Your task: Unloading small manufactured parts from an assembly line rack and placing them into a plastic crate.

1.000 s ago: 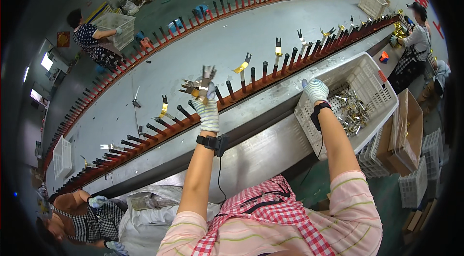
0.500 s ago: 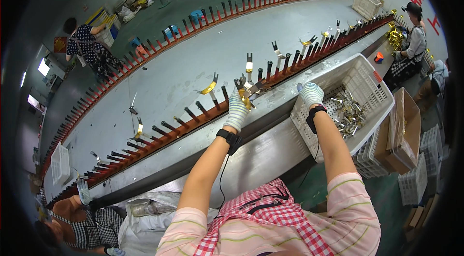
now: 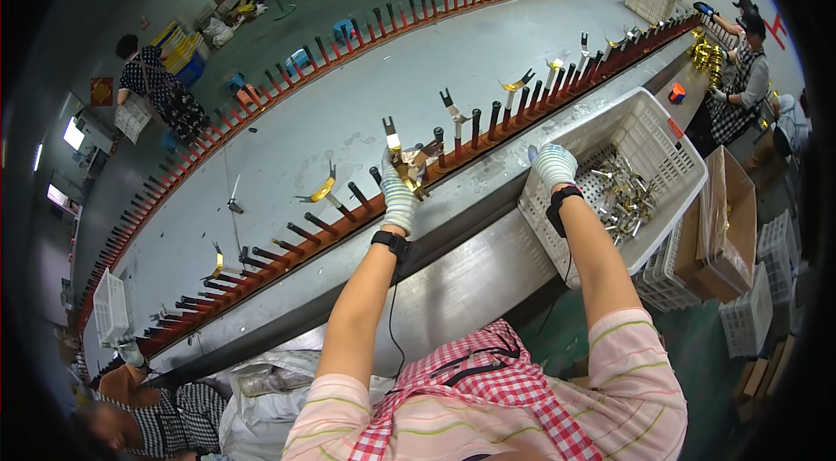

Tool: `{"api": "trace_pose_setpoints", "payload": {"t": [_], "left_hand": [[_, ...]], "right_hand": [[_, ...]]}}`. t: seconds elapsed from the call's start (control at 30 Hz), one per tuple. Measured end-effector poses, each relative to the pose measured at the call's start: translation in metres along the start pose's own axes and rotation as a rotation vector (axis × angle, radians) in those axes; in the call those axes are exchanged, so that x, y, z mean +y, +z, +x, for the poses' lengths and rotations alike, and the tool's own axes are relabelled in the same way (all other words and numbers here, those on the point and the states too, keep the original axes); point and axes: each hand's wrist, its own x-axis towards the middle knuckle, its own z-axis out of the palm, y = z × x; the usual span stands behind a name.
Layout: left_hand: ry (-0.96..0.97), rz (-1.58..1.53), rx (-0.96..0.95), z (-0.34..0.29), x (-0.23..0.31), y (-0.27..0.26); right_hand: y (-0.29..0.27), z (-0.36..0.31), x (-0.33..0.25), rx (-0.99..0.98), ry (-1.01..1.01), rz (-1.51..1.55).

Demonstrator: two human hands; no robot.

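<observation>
My left hand [image 3: 400,202], in a striped knit glove, is closed on several gold and brown metal pieces [image 3: 413,170] beside the near row of pegs. Next to it, a forked metal piece [image 3: 390,134] stands up from the row. My right hand [image 3: 555,167], gloved too, hovers at the left rim of a white plastic crate [image 3: 682,191]. Its thumb is apart from the fingers, which are partly hidden, and I see nothing held. Small silver and gold metal parts [image 3: 623,200] lie heaped in the crate.
Black-tipped red pegs [image 3: 318,222] line both edges of a long grey table [image 3: 287,148]; some carry forked pieces. Cardboard boxes [image 3: 730,235] and more crates stand at the right. A co-worker [image 3: 157,404] sits at the lower left, others [image 3: 740,95] at the right.
The near pegs and their forked pieces have shifted left and toward me. My left hand has moved left with them, still holding the metal pieces. My right hand has barely moved.
</observation>
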Motion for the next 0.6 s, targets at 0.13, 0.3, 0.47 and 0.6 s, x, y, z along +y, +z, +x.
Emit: {"api": "trace_pose_setpoints", "payload": {"t": [0.13, 0.3, 0.47, 0.6], "left_hand": [[0.126, 0.075, 0.003, 0.004, 0.002, -0.007], [0.158, -0.115, -0.257, -0.01, 0.004, 0.031], [0.162, 0.067, -0.49, -0.004, -0.052, 0.069], [-0.224, -0.203, -0.654, -0.007, -0.105, 0.078]], "right_hand": [[-0.01, 0.014, 0.008, 0.001, -0.023, 0.004], [-0.015, 0.038, 0.033, 0.012, -0.03, 0.024], [-0.012, 0.064, 0.06, 0.022, 0.05, 0.008], [0.009, 0.077, 0.089, 0.185, -0.039, 0.036]]}}
